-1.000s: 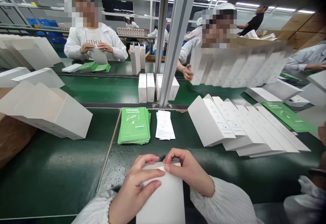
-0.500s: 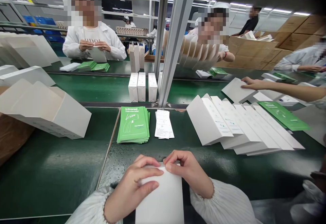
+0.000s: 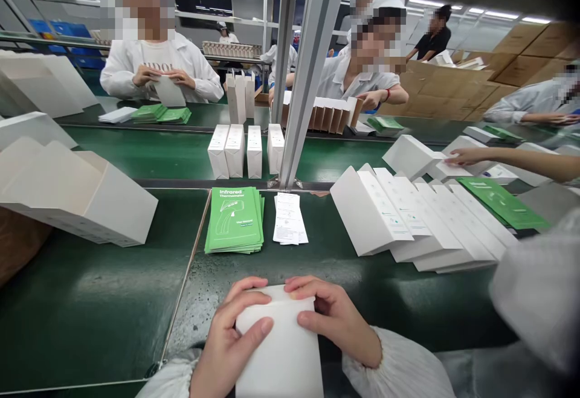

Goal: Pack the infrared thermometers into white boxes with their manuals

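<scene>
A plain white carton (image 3: 281, 356) stands close in front of me at the bottom of the view, its top end toward the bench. My left hand (image 3: 238, 328) wraps its left edge, thumb on the near face and fingers over the top. On the other side my right hand (image 3: 335, 316) grips the upper right corner, fingertips on the top flap and thumb on the face. The flap lies folded across the top. Beyond my hands lie a stack of green thermometer manuals (image 3: 234, 220) and some white printed leaflets (image 3: 290, 220).
Leaning white cartons (image 3: 385, 220) stand at right, with open cartons (image 3: 122, 199) at left. A metal post (image 3: 312, 78) rises beyond the bench. Small boxes (image 3: 254, 153) stand on the green belt (image 3: 158, 156). Co-workers sit opposite; a blurred white shape (image 3: 539, 289) is close at right.
My right fingers have gone from pinching the carton's top edge to gripping its corner, and the flap lies flatter. Belt boxes shifted left. A co-worker's carton row is lower. A white shape appeared at right.
</scene>
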Available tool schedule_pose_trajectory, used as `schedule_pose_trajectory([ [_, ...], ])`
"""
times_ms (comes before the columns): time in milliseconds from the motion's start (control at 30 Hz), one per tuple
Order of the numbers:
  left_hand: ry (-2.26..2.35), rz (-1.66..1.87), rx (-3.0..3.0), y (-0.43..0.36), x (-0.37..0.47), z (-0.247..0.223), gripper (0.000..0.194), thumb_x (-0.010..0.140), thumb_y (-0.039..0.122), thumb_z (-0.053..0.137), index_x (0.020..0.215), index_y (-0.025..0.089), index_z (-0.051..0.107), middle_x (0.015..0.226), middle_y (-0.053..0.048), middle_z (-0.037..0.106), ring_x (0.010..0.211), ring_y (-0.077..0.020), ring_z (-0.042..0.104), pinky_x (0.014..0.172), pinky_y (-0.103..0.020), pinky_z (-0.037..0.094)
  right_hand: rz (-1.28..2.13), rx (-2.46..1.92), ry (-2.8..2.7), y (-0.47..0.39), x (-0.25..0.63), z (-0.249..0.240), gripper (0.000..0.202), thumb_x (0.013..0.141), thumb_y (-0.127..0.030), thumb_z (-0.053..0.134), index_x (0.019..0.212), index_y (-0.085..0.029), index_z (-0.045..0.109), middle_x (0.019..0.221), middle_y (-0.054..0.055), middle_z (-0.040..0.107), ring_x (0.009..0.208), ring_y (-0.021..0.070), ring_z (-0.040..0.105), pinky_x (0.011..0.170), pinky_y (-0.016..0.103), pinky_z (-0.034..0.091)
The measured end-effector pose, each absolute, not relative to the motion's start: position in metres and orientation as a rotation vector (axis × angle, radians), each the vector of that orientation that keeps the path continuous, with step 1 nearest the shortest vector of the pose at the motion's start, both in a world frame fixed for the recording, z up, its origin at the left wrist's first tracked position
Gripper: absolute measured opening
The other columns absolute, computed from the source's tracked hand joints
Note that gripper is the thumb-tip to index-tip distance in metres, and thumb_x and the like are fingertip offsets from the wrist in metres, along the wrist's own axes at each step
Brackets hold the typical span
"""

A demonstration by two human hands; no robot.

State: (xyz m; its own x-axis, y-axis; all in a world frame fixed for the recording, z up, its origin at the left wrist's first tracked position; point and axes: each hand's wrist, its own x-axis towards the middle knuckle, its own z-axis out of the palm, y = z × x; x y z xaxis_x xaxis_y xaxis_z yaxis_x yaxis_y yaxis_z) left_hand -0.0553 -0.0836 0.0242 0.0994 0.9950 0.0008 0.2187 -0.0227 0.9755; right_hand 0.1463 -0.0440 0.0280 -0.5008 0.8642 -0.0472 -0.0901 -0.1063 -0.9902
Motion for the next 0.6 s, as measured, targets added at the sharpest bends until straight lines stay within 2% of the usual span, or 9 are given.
schedule_pose_trajectory([
  [133, 1.313, 1.065, 1.448, -0.078, -0.055, 0.032, 0.017, 0.074, 0.028, 0.058, 0.091, 0.026, 0.059, 0.104, -0.004, 0.053, 0.103, -0.0179, 0.049, 0.087, -0.03, 0.037, 1.753, -0.957, -1.392, -0.038, 0.149, 0.037, 0.024, 0.076, -0.038, 0.058, 0.096, -0.025, 0.063, 0.122, 0.008, 0.05, 0.113, 0.0226, 0.046, 0.091, 0.038, 0.039],
  [233, 1.316, 1.059, 1.473, -0.072, -0.055, 0.039, 0.015, 0.074, 0.029, 0.058, 0.088, 0.025, 0.061, 0.096, -0.004, 0.056, 0.096, -0.0173, 0.052, 0.084, -0.029, 0.039, 1.739, -1.06, -1.328, -0.033, 0.148, 0.045, 0.021, 0.077, -0.037, 0.057, 0.089, -0.021, 0.065, 0.113, 0.008, 0.058, 0.107, 0.0222, 0.051, 0.093, 0.04, 0.036],
  [367, 1.38, 1.085, 1.472, -0.067, -0.052, 0.042, 0.012, 0.075, 0.031, 0.056, 0.081, 0.022, 0.062, 0.088, -0.004, 0.057, 0.087, -0.0167, 0.054, 0.079, -0.028, 0.04, 1.647, -1.117, -1.341, -0.032, 0.14, 0.053, 0.02, 0.074, -0.037, 0.06, 0.082, -0.02, 0.067, 0.099, 0.008, 0.065, 0.096, 0.0212, 0.057, 0.087, 0.038, 0.041],
  [600, 1.395, 1.102, 1.434, -0.075, -0.045, 0.04, 0.014, 0.076, 0.031, 0.055, 0.081, 0.02, 0.061, 0.09, -0.005, 0.056, 0.089, -0.0189, 0.054, 0.08, -0.031, 0.039, 1.555, -1.123, -1.494, -0.037, 0.143, 0.057, 0.02, 0.078, -0.035, 0.056, 0.086, -0.021, 0.069, 0.097, 0.007, 0.066, 0.098, 0.0207, 0.057, 0.09, 0.038, 0.041],
])
